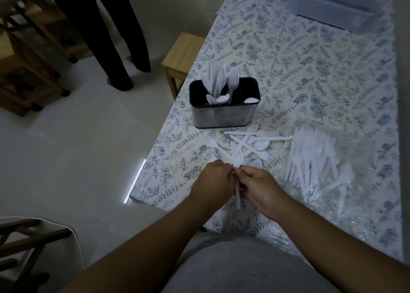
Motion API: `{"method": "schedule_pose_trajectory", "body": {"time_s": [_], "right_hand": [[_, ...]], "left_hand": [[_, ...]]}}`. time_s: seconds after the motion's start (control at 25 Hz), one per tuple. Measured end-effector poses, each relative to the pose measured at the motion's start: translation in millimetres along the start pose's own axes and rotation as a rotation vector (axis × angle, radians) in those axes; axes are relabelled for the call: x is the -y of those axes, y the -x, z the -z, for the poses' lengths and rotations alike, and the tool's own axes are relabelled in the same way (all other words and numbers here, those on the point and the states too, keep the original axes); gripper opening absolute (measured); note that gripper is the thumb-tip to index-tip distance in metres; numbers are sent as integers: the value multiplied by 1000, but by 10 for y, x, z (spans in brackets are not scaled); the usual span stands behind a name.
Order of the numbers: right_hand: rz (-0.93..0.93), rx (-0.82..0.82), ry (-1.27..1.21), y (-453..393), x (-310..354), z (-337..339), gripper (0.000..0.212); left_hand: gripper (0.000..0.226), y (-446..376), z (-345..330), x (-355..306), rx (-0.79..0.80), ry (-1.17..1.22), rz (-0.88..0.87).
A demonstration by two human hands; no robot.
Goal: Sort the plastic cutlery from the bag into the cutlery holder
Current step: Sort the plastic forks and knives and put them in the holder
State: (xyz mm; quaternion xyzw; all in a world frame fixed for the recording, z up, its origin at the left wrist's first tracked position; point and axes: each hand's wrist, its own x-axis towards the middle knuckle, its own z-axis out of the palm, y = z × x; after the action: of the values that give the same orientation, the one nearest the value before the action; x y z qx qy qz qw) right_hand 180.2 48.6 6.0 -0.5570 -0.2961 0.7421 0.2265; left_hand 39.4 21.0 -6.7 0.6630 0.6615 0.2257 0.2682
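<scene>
A black and steel cutlery holder (224,113) stands on the table, with white knives, forks and a spoon upright in its compartments. In front of it lies a loose pile of white plastic cutlery (248,141). A clear plastic bag (319,166) with many more forks lies to the right. My left hand (213,181) and my right hand (259,186) meet near the table's front edge, both gripping white forks (237,159) whose handles run down between the hands.
A floral tablecloth (310,75) covers the table. A clear plastic box (337,4) sits at the far right corner. A wooden stool (179,55) stands by the table's left edge. A person's dark trouser legs (115,37) stand on the floor at left, near wooden furniture (26,55).
</scene>
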Motion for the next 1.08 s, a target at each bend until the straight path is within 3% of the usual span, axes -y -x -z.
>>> {"method": "schedule_pose_trajectory", "body": {"time_s": [0.16,0.24,0.32,0.4,0.68,0.84,1.08], "right_hand": [[-33,-19,-29,30,33,20,18],[-31,-82,-4,23,16,38,18],[-12,-146,81,-16,-13,88,14],[2,-160,115,-41,-18,117,12],[21,-146,147,-47,20,140,15],[19,-106,134,-85,-4,106,11],[51,-118,165,-119,-35,116,26]], "left_hand": [[28,-20,0,-5,56,-16,4],[17,-13,-21,-4,19,77,246],[21,-49,-15,25,-31,213,528],[28,-109,-31,97,-59,247,605],[11,-115,70,117,-31,301,624],[16,-36,53,19,-25,480,551],[20,-40,-76,-64,-46,519,430]]}}
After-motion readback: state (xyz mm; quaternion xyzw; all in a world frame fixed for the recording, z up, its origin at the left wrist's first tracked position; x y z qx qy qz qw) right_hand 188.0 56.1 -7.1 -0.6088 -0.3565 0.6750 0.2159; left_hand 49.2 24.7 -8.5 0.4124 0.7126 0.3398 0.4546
